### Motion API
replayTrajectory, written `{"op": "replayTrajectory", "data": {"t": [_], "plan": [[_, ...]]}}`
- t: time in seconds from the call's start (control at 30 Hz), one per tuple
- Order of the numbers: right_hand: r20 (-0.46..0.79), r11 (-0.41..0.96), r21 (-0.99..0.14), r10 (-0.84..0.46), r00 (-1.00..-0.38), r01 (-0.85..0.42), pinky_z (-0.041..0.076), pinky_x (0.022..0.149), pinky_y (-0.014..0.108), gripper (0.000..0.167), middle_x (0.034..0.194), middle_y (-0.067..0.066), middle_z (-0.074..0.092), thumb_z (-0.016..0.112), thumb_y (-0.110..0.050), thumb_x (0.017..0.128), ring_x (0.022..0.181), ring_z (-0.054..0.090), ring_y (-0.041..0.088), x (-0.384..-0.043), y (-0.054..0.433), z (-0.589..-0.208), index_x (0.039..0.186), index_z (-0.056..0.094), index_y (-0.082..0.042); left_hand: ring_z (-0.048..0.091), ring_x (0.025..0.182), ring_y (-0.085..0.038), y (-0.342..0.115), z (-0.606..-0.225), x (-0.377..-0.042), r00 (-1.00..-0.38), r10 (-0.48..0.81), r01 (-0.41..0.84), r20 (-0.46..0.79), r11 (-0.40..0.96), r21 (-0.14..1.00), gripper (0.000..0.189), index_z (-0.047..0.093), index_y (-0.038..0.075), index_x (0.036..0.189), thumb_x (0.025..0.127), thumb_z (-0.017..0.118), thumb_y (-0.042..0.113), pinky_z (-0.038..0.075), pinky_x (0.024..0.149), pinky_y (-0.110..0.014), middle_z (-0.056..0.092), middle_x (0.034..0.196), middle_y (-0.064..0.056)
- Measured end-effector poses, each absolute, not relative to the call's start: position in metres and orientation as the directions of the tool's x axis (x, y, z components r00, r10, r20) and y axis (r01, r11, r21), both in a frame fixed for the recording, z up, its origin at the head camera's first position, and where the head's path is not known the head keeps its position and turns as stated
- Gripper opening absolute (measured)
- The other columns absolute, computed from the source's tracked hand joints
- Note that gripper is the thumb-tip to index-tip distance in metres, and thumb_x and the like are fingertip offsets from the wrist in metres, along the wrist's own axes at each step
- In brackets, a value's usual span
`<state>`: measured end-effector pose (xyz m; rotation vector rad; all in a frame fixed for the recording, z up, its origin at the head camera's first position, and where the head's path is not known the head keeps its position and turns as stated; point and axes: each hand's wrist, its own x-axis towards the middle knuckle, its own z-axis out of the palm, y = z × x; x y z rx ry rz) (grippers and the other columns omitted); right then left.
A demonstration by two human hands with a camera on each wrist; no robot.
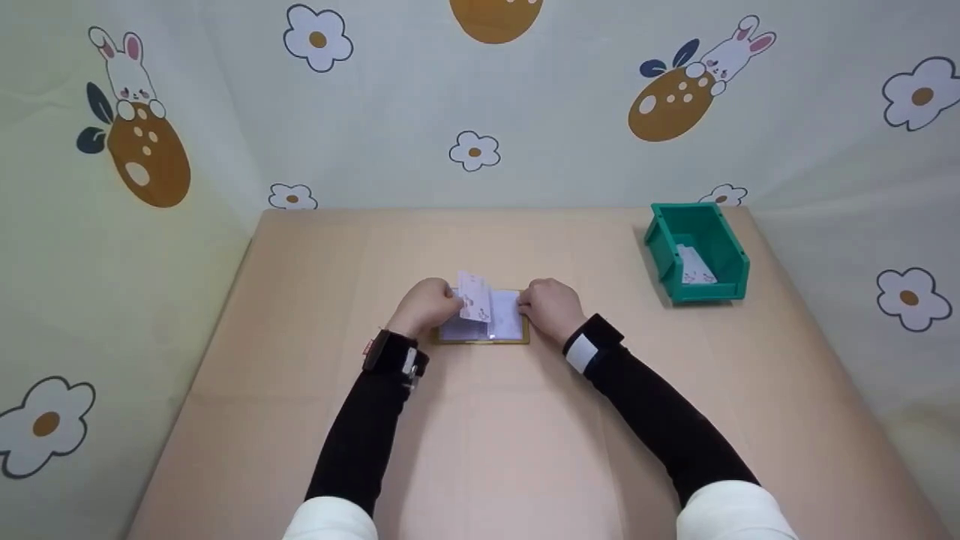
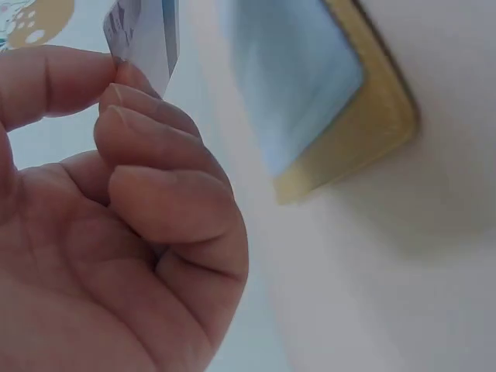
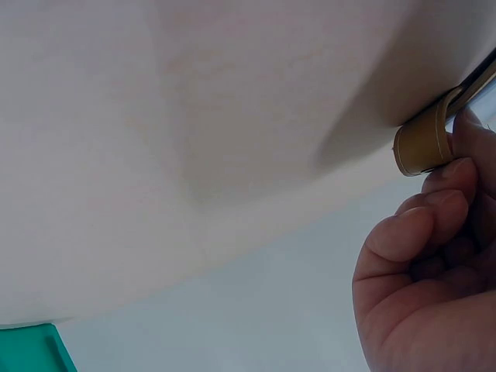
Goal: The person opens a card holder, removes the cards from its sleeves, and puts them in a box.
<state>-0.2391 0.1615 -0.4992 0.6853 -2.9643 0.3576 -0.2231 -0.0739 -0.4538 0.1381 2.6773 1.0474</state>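
A tan card holder (image 1: 491, 342) with pale, clear-looking sleeves lies spread out on the table. Above its left half, my left hand (image 1: 429, 306) pinches a white card with a pink pattern (image 1: 474, 296) between thumb and forefinger. The card stands tilted up near the holder's middle; whether it sits inside a sleeve, I cannot tell. In the left wrist view, the other fingers of that hand curl in below the card (image 2: 151, 35), beside the holder's corner (image 2: 387, 116). My right hand (image 1: 553, 306) grips the holder's right edge, by its stitched tan strap (image 3: 424, 147).
A green bin (image 1: 739, 270) stands at the back right of the table (image 1: 480, 435), holding patterned white cards (image 1: 696, 268). Behind the table and along both sides hangs a cloth (image 1: 390, 112) printed with rabbits and flowers.
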Motion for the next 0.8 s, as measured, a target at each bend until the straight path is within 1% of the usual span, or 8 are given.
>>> {"op": "replayTrajectory", "data": {"t": [0.07, 0.27, 0.47, 0.53, 0.67, 0.8], "plan": [[0.13, 0.873, -0.205, -0.425, -0.896, -0.444, 0.052, 0.069, 0.041, 0.005, 0.08, 0.006, 0.066, 0.075, -0.014, 0.087, 0.078, 0.064, 0.025, -0.239, 0.162, -0.5, 0.084, 0.078, -0.012, 0.045, 0.065, -0.018, -0.074, -0.448, -0.223, -0.963, 0.191, 0.004, -0.19, 0.714, 0.7, 0.026, 0.044, 0.013, 0.068, 0.088, 0.06, 0.017, 0.037, 0.058, -0.029, 0.046, 0.07, -0.001], [0.146, 0.864, -0.201, -0.44, -0.886, -0.462, 0.052, 0.068, 0.042, 0.004, 0.079, 0.006, 0.065, 0.075, -0.014, 0.086, 0.077, 0.065, 0.027, -0.239, 0.163, -0.5, 0.084, 0.079, -0.013, 0.043, 0.064, -0.017, -0.071, -0.43, -0.222, -0.966, 0.22, 0.046, -0.134, 0.659, 0.751, 0.023, 0.047, 0.011, 0.07, 0.089, 0.057, 0.016, 0.035, 0.058, -0.029, 0.044, 0.07, 0.0], [0.151, 0.862, -0.205, -0.44, -0.885, -0.464, 0.051, 0.067, 0.042, 0.004, 0.077, 0.005, 0.065, 0.076, -0.015, 0.086, 0.075, 0.064, 0.027, -0.24, 0.164, -0.501, 0.086, 0.08, -0.014, 0.04, 0.061, -0.016, -0.068, -0.419, -0.221, -0.968, 0.237, 0.089, -0.079, 0.622, 0.778, 0.028, 0.043, 0.013, 0.066, 0.09, 0.056, 0.017, 0.031, 0.057, -0.029, 0.039, 0.065, 0.002], [0.152, 0.862, -0.207, -0.439, -0.885, -0.463, 0.051, 0.066, 0.042, 0.004, 0.076, 0.005, 0.064, 0.076, -0.016, 0.086, 0.074, 0.063, 0.027, -0.24, 0.164, -0.501, 0.084, 0.079, -0.014, 0.038, 0.06, -0.016, -0.068, -0.417, -0.221, -0.969, 0.239, 0.1, -0.064, 0.616, 0.782, 0.029, 0.042, 0.013, 0.065, 0.09, 0.056, 0.016, 0.03, 0.057, -0.029, 0.037, 0.064, 0.002], [0.162, 0.858, -0.21, -0.442, -0.882, -0.469, 0.05, 0.065, 0.042, 0.005, 0.074, 0.005, 0.062, 0.077, -0.015, 0.085, 0.071, 0.062, 0.026, -0.24, 0.164, -0.5, 0.08, 0.078, -0.013, 0.038, 0.059, -0.015, -0.068, -0.415, -0.22, -0.968, 0.243, 0.103, -0.058, 0.6, 0.793, 0.029, 0.042, 0.013, 0.065, 0.09, 0.056, 0.016, 0.03, 0.056, -0.029, 0.037, 0.064, 0.003], [0.167, 0.856, -0.216, -0.441, -0.882, -0.469, 0.051, 0.066, 0.042, 0.003, 0.076, 0.005, 0.064, 0.077, -0.013, 0.084, 0.074, 0.063, 0.026, -0.24, 0.164, -0.501, 0.083, 0.079, -0.013, 0.036, 0.057, -0.014, -0.068, -0.413, -0.22, -0.969, 0.238, 0.083, -0.07, 0.577, 0.812, 0.027, 0.045, 0.012, 0.066, 0.09, 0.057, 0.016, 0.028, 0.054, -0.028, 0.037, 0.063, 0.003]]}}
